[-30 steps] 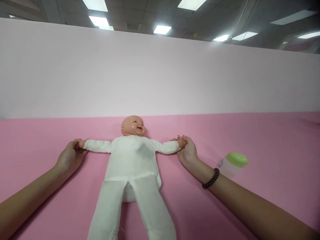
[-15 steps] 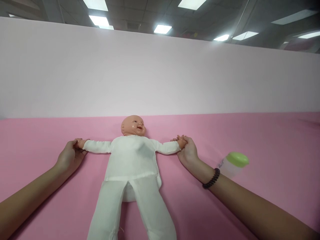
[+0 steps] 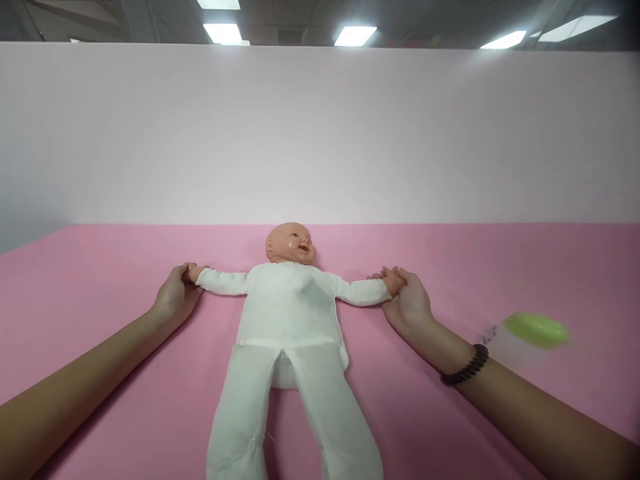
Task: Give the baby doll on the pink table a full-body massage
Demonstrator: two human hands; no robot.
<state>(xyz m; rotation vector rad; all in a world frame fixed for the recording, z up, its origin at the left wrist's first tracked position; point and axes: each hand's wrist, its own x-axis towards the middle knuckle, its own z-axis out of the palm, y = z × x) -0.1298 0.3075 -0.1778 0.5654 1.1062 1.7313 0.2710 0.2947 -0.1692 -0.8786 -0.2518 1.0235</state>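
Doll (image 3: 290, 307) on its back
Left hand (image 3: 175, 297) and right hand (image 3: 411, 310) hold its outstretched hands (image 3: 393, 286); a bottle (image 3: 527, 331) is right of the doll.

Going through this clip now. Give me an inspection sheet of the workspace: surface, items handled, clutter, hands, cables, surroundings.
Surface: plain pink.
Items handled: doll in white clothes, face up, arms spread, head turned toward picture right; feet out of frame.
Clutter: green-lidded container beyond the right forearm, blurred; contents unreadable.
Left hand: fingers closed on the doll's hand at picture left.
Right hand: closed on the doll's other hand; black coiled band around the wrist.
Cables: nothing seen.
Surroundings: pale wall panel behind; lit ceiling lights above it.
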